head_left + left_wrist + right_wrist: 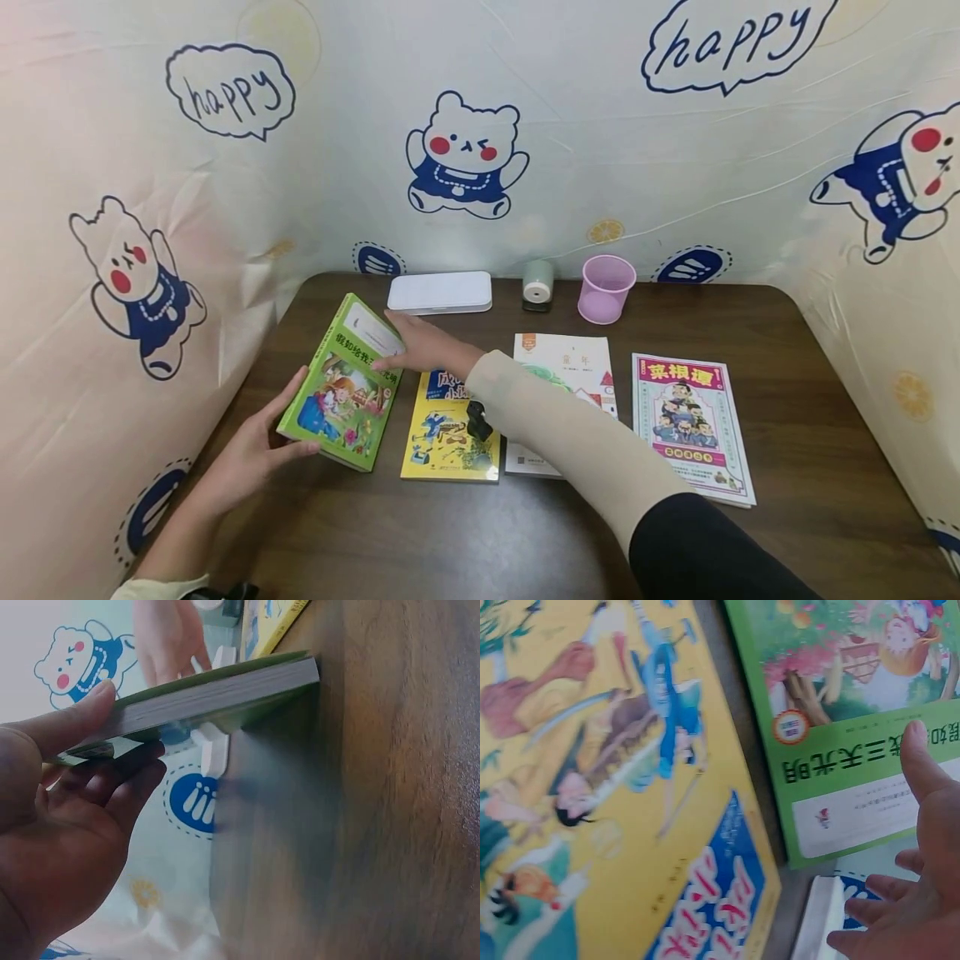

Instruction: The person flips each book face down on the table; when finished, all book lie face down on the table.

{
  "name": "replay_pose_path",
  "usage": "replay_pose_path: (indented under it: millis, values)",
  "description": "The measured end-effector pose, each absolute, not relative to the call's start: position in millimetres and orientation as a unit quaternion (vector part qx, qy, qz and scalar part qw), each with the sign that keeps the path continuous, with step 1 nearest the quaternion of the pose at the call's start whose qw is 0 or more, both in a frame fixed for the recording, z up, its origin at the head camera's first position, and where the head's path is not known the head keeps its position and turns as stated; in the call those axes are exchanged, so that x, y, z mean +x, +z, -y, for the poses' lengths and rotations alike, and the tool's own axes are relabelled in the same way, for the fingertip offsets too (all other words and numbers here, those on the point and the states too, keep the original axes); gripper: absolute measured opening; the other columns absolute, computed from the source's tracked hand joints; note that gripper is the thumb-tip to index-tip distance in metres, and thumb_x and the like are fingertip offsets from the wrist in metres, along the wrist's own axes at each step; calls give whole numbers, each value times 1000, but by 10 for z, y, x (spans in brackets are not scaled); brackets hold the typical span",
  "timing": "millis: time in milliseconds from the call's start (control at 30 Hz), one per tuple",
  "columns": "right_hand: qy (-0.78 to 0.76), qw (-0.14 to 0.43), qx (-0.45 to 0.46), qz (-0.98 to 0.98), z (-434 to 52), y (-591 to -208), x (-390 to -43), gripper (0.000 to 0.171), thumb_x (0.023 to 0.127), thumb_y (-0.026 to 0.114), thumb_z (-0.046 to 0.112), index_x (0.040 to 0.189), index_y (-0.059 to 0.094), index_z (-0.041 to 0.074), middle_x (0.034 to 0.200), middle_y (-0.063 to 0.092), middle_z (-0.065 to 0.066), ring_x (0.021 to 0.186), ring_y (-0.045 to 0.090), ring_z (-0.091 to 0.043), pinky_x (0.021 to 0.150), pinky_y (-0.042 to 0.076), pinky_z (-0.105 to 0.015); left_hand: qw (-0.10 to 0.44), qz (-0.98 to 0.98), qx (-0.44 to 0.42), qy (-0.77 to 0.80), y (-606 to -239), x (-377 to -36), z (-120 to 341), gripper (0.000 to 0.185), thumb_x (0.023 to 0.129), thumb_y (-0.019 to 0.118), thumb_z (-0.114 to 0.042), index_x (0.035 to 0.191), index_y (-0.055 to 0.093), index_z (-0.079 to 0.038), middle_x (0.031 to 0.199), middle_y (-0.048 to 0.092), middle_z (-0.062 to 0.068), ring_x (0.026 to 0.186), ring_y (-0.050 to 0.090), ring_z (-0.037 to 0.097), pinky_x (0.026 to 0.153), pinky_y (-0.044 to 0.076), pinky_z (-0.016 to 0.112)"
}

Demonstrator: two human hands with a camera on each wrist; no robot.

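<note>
Cartoon-bear sheeting walled in the dark wooden worktop (825,467), where you had four books in a row. Your left hand (251,454) gripped the green book (343,387) at its near left corner, thumb on the cover and fingers curled beneath, so that side was lifted off the worktop while the other edge stayed down beside the yellow book (450,433). Your right hand (423,346) reached across, thumb pressed on the green cover near its far end, the other fingers relaxed beyond the edge, near the white case (440,292).

By my reading, you were at the pick-up or repositioning step with that book, the lift only begun. The next move called for a firmer two-handed hold, since one edge still bore on the worktop and the yellow book lay just beside it, easy to nudge.
</note>
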State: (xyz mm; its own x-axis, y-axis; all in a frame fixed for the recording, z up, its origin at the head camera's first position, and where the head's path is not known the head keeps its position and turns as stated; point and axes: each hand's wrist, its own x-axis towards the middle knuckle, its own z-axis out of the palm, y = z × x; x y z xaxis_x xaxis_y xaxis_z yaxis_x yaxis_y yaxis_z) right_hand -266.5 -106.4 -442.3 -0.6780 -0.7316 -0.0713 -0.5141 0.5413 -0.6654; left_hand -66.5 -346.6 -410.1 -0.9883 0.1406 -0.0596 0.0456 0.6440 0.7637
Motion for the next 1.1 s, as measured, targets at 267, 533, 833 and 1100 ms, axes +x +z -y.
replay_pose_path:
  millis: [267, 533, 833, 1100]
  values:
    - [-340, 166, -373, -847, 1098, -4222, -2663, 107, 94, 65, 62, 167, 2, 14, 171, 22, -10, 149, 39, -23, 120, 37, -37, 53, -901, 73, 425, -4102, -646, 3385, 104, 91, 77, -2, 166, 12, -34, 149, 47, 31, 97, 68, 16, 78, 60, 25]
    - [-364, 150, -352, -849, 1127, -4090, -2644, 101, 96, 59, 66, 168, 5, 19, 169, 29, -8, 150, 38, -23, 120, 38, -40, 41, -891, 103, 440, -4103, -637, 3313, 101, 90, 76, 2, 167, 17, -29, 151, 45, 31, 101, 67, 11, 77, 60, 26]
    - [-406, 150, -326, -840, 1140, -4053, -2602, 95, 96, 60, 65, 166, 16, 19, 165, 36, -6, 147, 42, -22, 117, 42, -42, 28, -908, 112, 403, -4066, -608, 3295, 102, 87, 79, 3, 166, 23, -29, 156, 43, 28, 110, 64, 3, 82, 60, 25]
    - [-426, 146, -317, -835, 1175, -4029, -2563, 92, 96, 63, 62, 165, 20, 18, 163, 41, -9, 146, 45, -24, 114, 46, -41, 15, -929, 109, 352, -3970, -585, 3303, 99, 84, 83, -3, 164, 31, -29, 148, 54, 25, 120, 64, 36, 90, 54, 20]
